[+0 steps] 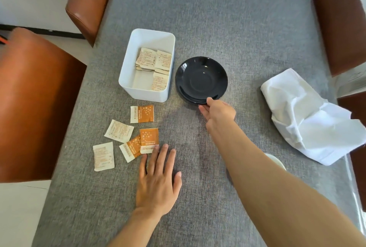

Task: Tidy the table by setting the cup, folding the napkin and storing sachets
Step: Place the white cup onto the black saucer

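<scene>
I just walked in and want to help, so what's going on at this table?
A person is tidying up. Their right hand has a grip on the near rim of the black saucer; the left hand lies flat by five loose sachets. More sachets sit in the white box. The white napkin lies crumpled, unfolded.

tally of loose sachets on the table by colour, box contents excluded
Orange sachets: 3
White sachets: 2
Total loose: 5
All lie on the table in front of the box; the left hand touches the nearest orange one.
</scene>
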